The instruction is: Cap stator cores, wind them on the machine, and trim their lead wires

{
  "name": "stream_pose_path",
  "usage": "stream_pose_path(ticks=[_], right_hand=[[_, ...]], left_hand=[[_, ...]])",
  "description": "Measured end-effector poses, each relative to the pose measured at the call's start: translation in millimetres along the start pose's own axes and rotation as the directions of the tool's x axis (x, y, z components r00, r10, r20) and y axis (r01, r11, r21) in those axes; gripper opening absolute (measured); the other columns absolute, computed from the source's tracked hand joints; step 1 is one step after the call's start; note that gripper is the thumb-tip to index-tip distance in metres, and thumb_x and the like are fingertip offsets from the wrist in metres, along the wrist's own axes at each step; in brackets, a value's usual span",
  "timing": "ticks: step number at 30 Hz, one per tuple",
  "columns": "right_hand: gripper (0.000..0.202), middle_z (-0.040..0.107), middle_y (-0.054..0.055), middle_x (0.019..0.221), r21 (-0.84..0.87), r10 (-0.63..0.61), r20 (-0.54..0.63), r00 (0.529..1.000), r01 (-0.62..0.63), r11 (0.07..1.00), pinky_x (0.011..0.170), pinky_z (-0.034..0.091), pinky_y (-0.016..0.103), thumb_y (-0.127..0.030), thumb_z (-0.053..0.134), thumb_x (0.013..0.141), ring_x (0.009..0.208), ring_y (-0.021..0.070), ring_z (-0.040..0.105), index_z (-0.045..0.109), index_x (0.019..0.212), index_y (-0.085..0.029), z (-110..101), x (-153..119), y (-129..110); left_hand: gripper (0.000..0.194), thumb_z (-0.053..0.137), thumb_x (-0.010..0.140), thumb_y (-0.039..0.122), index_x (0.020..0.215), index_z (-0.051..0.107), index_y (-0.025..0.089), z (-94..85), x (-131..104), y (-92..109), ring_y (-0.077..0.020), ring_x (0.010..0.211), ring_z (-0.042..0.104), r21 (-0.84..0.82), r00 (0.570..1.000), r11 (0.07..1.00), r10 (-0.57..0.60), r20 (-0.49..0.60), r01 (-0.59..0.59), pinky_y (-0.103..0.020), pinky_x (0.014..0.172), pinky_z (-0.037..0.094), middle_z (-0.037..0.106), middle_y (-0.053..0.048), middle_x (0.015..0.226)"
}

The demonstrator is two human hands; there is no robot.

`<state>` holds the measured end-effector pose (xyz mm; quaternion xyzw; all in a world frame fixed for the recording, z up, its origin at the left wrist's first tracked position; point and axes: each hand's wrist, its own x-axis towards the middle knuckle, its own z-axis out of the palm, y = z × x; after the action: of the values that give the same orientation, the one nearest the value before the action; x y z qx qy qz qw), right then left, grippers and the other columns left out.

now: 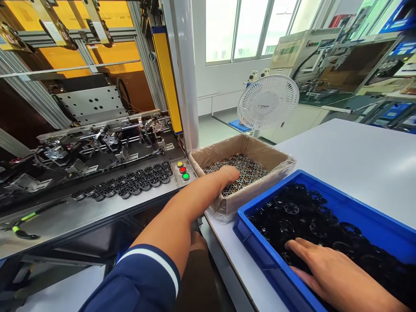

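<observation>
My left hand (231,174) reaches over the near wall of a plastic-lined cardboard box (224,207). Below it lie many small round metal parts (248,167) in a flat layer. Its fingertips are turned away from me, so I cannot see whether they hold a part. My right hand (320,264) is down inside a blue plastic bin (260,255), touching a heap of black ring-shaped plastic parts (290,209). The fingers there are stretched out, with the thumb apart from them, and I make out no part gripped between them.
At left, rows of black round parts (143,178) stand on the ledge of a machine with metal fixtures (110,138). Yellow, red and green buttons (183,170) sit at its corner. A white fan (268,102) stands behind the box. The white table (351,151) extends right.
</observation>
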<state>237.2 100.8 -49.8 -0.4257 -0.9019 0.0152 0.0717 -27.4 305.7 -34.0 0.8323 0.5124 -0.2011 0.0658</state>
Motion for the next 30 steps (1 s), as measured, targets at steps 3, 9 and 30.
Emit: stream_pose_path(ticks=[3, 9, 30], right_hand=[[0.018, 0.077, 0.013, 0.093, -0.039, -0.047, 0.122, 0.991, 0.052, 0.998, 0.061, 0.066, 0.040, -0.024, 0.058, 0.084, 0.071, 0.0290, 0.077, 0.073, 0.091, -0.019, -8, 3, -4], [0.022, 0.076, 0.016, 0.099, -0.061, -0.040, 0.175, 0.984, 0.052, 0.997, 0.066, 0.066, 0.042, -0.023, 0.056, 0.086, 0.078, 0.0299, 0.077, 0.074, 0.098, -0.016, -11, 3, -7], [0.040, 0.069, 0.015, 0.106, 0.286, -0.228, -0.653, 0.722, 0.514, 0.808, 0.087, 0.061, 0.035, -0.024, 0.067, 0.092, 0.101, 0.0211, 0.067, 0.054, 0.128, -0.012, -60, -23, -121]], left_hand=[[0.034, 0.063, 0.095, 0.034, 0.123, 0.061, 0.017, -0.7, -6, 4, -0.0244, 0.108, 0.064, -0.043, 0.998, 0.999, -0.006, -0.057, 0.003, -0.046, 0.091, 0.056, 0.062, -0.011, 0.126], [0.034, 0.064, 0.094, 0.034, 0.123, 0.061, 0.015, -19.8, -28, 9, -0.0242, 0.107, 0.065, -0.241, 0.958, 0.970, -0.089, -0.272, 0.022, -0.045, 0.090, 0.056, 0.063, -0.012, 0.125], [0.037, 0.078, 0.080, 0.014, 0.115, 0.072, 0.023, 82.4, -299, 127, -0.0168, 0.101, 0.071, -0.725, 0.742, -0.189, -0.299, -0.600, -0.662, -0.023, 0.090, 0.057, 0.073, -0.007, 0.116]])
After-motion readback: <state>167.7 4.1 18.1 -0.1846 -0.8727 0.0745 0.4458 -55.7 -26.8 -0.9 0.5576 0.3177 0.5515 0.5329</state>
